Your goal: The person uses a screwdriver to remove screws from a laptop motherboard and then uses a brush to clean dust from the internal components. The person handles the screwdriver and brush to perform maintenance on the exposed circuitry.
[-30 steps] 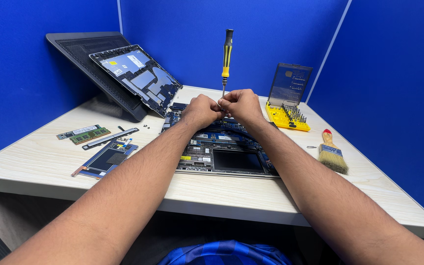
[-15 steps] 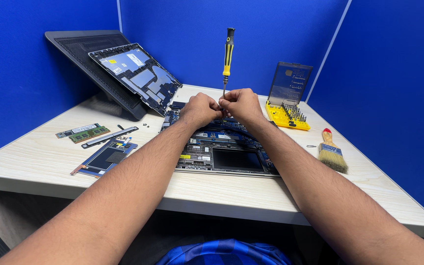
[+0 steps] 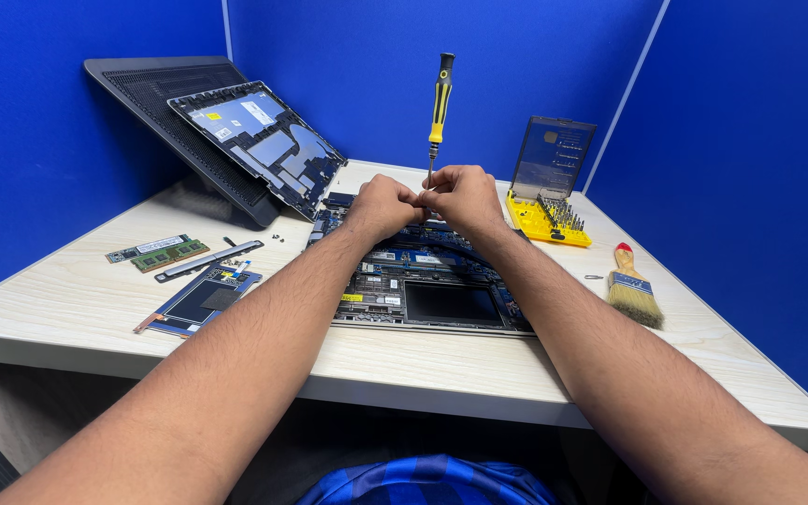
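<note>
A pale wooden desk [image 3: 441, 369] is sitting boxed in by blue walls [image 3: 750, 140], carrying an opened laptop [image 3: 427, 285]. Both the left hand [image 3: 385, 208] and right hand [image 3: 460, 198] are staying bunched together over it — fingers curled tight, seemingly pinching the upright screwdriver [image 3: 438, 108], which has barely shifted. A brush [image 3: 630, 288] is lying near the right edge — bare desk is showing in front.
</note>
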